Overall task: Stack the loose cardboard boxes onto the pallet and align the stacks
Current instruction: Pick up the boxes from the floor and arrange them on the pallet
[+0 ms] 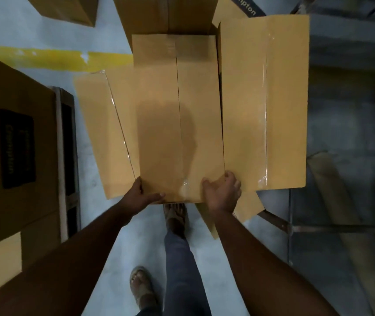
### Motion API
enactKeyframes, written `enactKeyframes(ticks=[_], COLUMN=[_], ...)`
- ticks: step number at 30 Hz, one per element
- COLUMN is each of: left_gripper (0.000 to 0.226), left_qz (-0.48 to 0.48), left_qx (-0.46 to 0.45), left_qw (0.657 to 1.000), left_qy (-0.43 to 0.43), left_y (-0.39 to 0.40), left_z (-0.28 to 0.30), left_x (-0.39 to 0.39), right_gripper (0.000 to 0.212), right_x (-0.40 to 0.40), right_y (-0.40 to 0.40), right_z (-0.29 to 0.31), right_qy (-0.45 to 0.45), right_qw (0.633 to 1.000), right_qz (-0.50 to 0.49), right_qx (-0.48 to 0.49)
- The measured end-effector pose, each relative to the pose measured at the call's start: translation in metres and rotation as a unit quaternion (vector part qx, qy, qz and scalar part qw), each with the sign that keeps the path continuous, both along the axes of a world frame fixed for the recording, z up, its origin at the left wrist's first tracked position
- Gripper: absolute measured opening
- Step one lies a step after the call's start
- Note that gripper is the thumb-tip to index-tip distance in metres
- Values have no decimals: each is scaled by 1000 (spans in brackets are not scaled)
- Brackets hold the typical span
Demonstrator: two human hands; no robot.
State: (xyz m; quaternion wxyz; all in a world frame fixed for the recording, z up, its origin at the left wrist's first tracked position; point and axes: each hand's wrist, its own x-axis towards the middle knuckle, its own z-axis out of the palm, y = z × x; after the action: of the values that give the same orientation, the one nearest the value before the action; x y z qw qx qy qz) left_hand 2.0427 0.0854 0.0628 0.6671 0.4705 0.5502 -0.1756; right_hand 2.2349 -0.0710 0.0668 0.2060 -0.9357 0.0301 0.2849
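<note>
A brown cardboard box (177,115) is held in front of me, its four flaps spread open and strips of clear tape on the side flaps. My left hand (140,197) grips the near left corner of the box, thumb on top of the near flap. My right hand (221,190) grips the near right corner, fingers curled over the edge. To the left, a wooden pallet (66,156) carries a closed brown box (17,144) with a dark printed label.
A yellow line (56,58) crosses the pale floor (118,258). More brown boxes (68,8) lie at the top. Flat cardboard (248,206) lies under the held box on the right. A dark metal frame (332,228) stands right. My feet are below the box.
</note>
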Motion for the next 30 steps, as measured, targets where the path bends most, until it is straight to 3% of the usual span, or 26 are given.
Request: enactKeyframes(ticks=[2, 5, 8, 10, 14, 19, 25, 30], left_gripper=[95, 87, 81, 90, 96, 77, 101, 90], left_qz=[27, 45, 72, 85, 93, 115, 160, 190], left_qx=[12, 78, 108, 90, 78, 86, 112, 144], left_qw=[999, 995, 986, 982, 975, 967, 960, 952], left_qy=[-14, -44, -109, -142, -186, -210, -202, -192], left_y=[0, -2, -15, -29, -69, -136, -208, -276], left_z=[12, 45, 89, 121, 183, 262, 323, 352], left_x=[-7, -31, -63, -86, -157, -269, -400, -489], right_gripper=[83, 68, 59, 61, 57, 56, 66, 67], right_x=[-2, -9, -36, -67, -148, -260, -363, -436], right_y=[-7, -24, -46, -65, -115, -182, -246, -286], right_z=[7, 29, 70, 104, 180, 269, 331, 354], right_qy=[33, 45, 62, 112, 123, 110, 154, 167], right_qw=[999, 998, 983, 948, 912, 899, 889, 884], right_qz=[24, 21, -27, -83, -95, -102, -75, -18], right_qx=[-1, 38, 173, 285, 380, 412, 425, 436])
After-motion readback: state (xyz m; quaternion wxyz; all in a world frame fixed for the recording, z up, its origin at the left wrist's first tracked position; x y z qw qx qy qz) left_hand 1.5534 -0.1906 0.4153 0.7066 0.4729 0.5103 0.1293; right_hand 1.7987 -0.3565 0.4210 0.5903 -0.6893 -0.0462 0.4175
